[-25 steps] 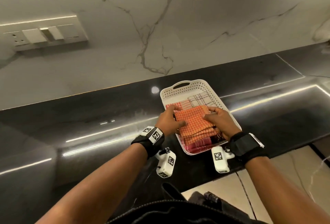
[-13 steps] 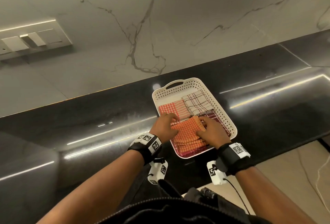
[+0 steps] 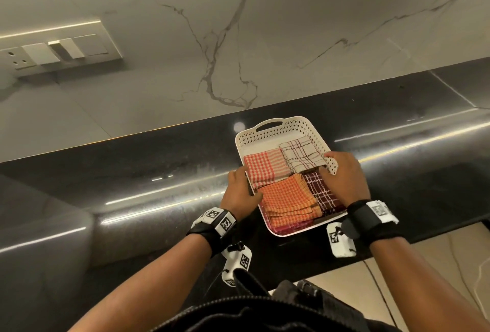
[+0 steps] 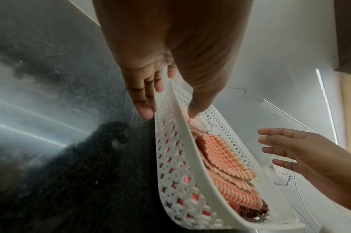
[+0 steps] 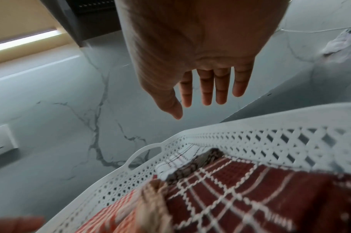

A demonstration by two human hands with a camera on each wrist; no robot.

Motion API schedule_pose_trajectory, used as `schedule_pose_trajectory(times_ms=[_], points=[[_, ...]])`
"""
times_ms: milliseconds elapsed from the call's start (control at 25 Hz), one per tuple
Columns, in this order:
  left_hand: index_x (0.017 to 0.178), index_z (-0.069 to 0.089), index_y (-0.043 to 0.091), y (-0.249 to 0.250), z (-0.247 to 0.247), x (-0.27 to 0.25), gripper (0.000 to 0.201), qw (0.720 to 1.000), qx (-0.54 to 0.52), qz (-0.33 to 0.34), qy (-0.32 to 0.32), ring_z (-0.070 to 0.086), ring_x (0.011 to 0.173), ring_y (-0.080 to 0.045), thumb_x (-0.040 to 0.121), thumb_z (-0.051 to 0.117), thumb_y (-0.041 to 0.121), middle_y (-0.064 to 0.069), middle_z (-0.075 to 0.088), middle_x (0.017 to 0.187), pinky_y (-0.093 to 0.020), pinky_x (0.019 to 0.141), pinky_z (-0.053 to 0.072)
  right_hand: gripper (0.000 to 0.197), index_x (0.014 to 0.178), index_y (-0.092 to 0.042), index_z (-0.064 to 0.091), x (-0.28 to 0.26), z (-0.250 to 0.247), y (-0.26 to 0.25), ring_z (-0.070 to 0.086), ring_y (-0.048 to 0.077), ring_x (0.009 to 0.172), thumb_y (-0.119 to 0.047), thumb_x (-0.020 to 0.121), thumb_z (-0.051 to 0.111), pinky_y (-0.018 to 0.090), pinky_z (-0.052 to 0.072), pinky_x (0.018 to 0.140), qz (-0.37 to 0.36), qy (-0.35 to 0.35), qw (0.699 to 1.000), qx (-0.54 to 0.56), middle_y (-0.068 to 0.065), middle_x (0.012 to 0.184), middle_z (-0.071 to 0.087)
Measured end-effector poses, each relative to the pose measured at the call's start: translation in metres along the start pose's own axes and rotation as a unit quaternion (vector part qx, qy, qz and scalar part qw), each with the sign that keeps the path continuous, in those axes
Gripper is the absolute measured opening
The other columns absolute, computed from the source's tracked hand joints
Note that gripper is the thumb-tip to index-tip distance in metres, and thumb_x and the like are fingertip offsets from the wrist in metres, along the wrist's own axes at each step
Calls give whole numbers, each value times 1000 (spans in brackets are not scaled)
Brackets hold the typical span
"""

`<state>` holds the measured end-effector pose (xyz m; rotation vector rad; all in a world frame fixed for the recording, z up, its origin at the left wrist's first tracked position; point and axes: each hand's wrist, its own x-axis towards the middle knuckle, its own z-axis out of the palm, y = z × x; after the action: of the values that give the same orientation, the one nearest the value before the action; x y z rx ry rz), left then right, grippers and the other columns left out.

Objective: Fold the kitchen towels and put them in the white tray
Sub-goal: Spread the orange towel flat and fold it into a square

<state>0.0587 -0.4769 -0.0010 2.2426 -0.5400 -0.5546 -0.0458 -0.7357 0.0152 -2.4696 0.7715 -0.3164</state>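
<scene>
The white perforated tray (image 3: 291, 119) sits on the black counter and holds several folded towels. The orange checked towel (image 3: 286, 199) lies front left, with the maroon plaid towel (image 3: 322, 191) beside it. Behind them lie a red checked towel (image 3: 261, 167) and a cream plaid towel (image 3: 301, 152). My left hand (image 3: 241, 191) straddles the tray's left wall (image 4: 170, 157), straight fingers (image 4: 146, 100) outside and thumb inside. My right hand (image 3: 342, 172) hovers over the right rim (image 5: 270, 141) with fingers (image 5: 206, 88) straight and holding nothing.
The black counter (image 3: 159, 188) runs left and right, backed by a marble wall (image 3: 265, 40). A switch panel (image 3: 53, 53) is on the wall at the left. The counter's front edge and tiled floor (image 3: 397, 292) lie near right. A white crumpled cloth (image 5: 342, 41) lies far right.
Both hands have let go of the orange towel, which now lies in the tray. They have moved apart to the tray's left and right sides.
</scene>
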Motion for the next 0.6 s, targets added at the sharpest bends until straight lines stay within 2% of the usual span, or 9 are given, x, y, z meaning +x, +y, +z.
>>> schedule_pose_trajectory(times_ms=[80,160,200,280,360,400,440,520,600], points=[[143,37,17,0,2,-4,69,1000,-5,-2,-9,31,137,-21,86,74,25,-5,38,145,-46,113,38,44,134,-19,55,15,-10,11,51,30,124,-28,92,63,48,42,103,32,-3,999,-9,12,134,54],[141,41,19,-2,5,-6,65,999,-20,-6,-24,39,136,-24,86,74,29,-4,45,144,-48,111,40,54,145,-13,45,27,-10,22,47,32,133,-29,95,61,45,39,107,88,-75,993,10,14,146,49],[141,41,20,-4,8,-6,64,999,-34,-17,-36,46,133,-25,87,74,31,-4,50,142,-46,108,44,54,145,-10,45,32,-6,28,49,32,132,-29,97,60,42,40,105,106,-112,988,20,15,146,50],[146,35,24,-7,12,-8,70,995,-47,-56,-63,57,126,-26,88,70,42,-2,57,139,-41,102,48,38,133,-9,56,37,3,34,60,29,115,-24,98,57,35,45,89,101,-153,983,28,15,133,62],[144,35,35,-11,13,-9,74,993,-65,-66,-71,62,120,-23,81,64,60,3,63,135,-45,98,53,25,119,-10,66,36,6,31,63,27,99,-18,98,54,31,42,76,78,-152,985,29,11,118,70],[141,39,38,-14,11,-10,71,993,-79,-61,-65,63,118,-21,79,63,64,5,65,132,-47,96,55,23,113,-10,69,36,6,28,64,26,93,-14,97,54,30,42,71,78,-151,985,38,11,111,72],[136,44,39,-15,7,-12,64,993,-87,-52,-53,63,117,-20,80,65,61,6,66,129,-46,96,54,21,107,-10,73,34,6,25,65,25,90,-11,95,55,29,43,68,82,-148,985,44,9,105,74],[129,53,36,-21,-5,-17,46,994,-96,-47,-27,63,113,-17,87,68,49,6,68,126,-40,97,51,19,94,-17,75,32,6,17,68,23,88,-10,90,59,29,47,71,92,-144,984,46,3,96,76],[123,58,38,-32,-23,-26,41,992,-114,-49,-5,65,108,-13,85,69,50,8,70,121,-41,96,52,15,86,-23,73,30,13,4,71,18,85,-13,87,63,29,51,74,87,-153,982,62,-1,91,77]])
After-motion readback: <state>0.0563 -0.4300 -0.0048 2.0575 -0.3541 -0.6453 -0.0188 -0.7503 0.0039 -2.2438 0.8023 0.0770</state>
